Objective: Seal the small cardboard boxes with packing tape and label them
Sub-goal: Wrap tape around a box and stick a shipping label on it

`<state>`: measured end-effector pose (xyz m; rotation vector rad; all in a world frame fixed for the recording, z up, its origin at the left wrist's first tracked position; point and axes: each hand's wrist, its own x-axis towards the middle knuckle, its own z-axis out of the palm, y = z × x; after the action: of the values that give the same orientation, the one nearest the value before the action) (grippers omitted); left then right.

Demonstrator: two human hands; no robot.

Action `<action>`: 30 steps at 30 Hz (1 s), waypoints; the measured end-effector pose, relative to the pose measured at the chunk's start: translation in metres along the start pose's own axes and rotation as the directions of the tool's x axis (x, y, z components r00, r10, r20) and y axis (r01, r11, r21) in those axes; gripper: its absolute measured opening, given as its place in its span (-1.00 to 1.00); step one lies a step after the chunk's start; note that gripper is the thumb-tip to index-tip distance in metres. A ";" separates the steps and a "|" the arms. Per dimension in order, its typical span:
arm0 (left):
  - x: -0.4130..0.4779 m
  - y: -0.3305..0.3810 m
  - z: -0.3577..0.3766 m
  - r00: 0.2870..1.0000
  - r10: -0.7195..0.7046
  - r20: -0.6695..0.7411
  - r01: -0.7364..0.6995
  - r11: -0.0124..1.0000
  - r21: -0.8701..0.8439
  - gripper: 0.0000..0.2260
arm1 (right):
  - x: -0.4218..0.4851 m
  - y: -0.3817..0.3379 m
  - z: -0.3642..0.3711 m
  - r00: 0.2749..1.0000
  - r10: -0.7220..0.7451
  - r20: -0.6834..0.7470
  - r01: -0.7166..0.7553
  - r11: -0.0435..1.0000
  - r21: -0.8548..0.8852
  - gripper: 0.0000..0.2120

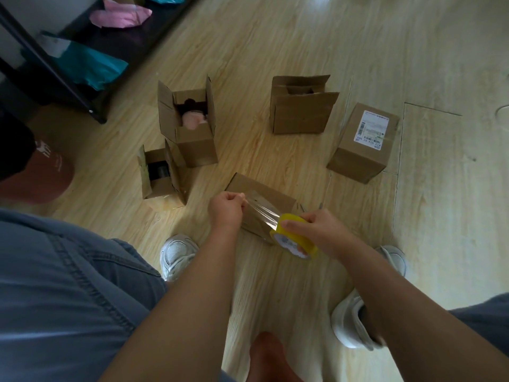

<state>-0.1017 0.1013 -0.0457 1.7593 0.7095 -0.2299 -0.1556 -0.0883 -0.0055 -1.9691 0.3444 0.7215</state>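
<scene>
A closed cardboard box [271, 195] lies on its side on the wooden floor in front of me. My right hand [322, 230] grips a yellow roll of packing tape [296, 238] just above the box's near end. My left hand [227, 209] pinches the free end of the clear tape strip [263, 212], which is stretched between both hands over the box. A sealed box with a white shipping label [363, 143] lies to the right.
Three open boxes stand beyond: one holding a pink item [187, 124], a smaller one [162, 175] at the left, another [301, 104] at the back. A dark shelf [68, 75] with teal and pink bags is at the upper left. My white shoes [176, 256] flank the work spot.
</scene>
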 end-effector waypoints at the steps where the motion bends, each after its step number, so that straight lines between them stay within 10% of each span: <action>1: 0.001 0.002 -0.001 1.000 0.007 -0.010 -0.007 1.000 0.000 -0.80 | 0.001 0.001 -0.001 1.000 0.011 -0.018 -0.013 0.997 -0.078 -0.57; 5: 0.007 0.003 -0.001 0.999 0.016 -0.030 -0.016 1.000 0.007 -0.79 | 0.007 0.007 -0.008 0.985 0.107 -0.133 -0.141 0.949 -0.283 -0.48; 14: 0.023 0.002 -0.007 0.985 0.029 -0.171 -0.025 0.999 0.027 -0.82 | 0.007 0.006 -0.015 0.997 0.066 -0.050 -0.069 0.995 -0.068 -0.59; 20: 0.027 0.003 -0.004 0.982 0.071 -0.173 -0.056 0.994 0.090 -0.79 | 0.018 0.021 -0.015 0.976 0.118 -0.184 -0.175 0.925 -0.337 -0.42; 30: 0.061 0.001 -0.019 0.952 0.018 -0.305 0.006 0.997 0.079 -0.86 | 0.028 0.004 -0.019 0.992 0.063 -0.107 -0.045 0.986 0.160 -0.52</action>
<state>-0.0563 0.1400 -0.0693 1.8947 0.9275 0.0223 -0.1288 -0.1048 -0.0192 -1.8595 0.5090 0.6002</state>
